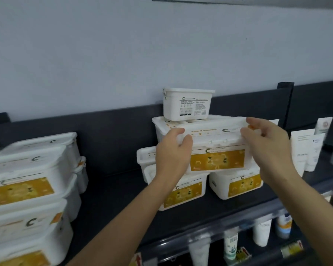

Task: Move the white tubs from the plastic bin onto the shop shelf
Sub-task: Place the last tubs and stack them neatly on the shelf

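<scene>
A white tub with a yellow label (215, 148) rests on top of two lower tubs (183, 191) (236, 184) on the dark shop shelf (112, 191). My left hand (171, 152) grips its left lid edge. At the right lid corner, the fingers of my right hand (267, 143) touch the tub, partly spread. A smaller white tub (187, 104) sits on the pile, turned so its printed back faces me. Another stack of the same tubs (25, 189) stands at the left. The plastic bin is out of view.
White cosmetic tubes (306, 148) stand on the shelf to the right of the tubs. More tubes (261, 233) hang on the lower shelf below. A gap of bare shelf lies between the two tub stacks. The grey wall rises behind.
</scene>
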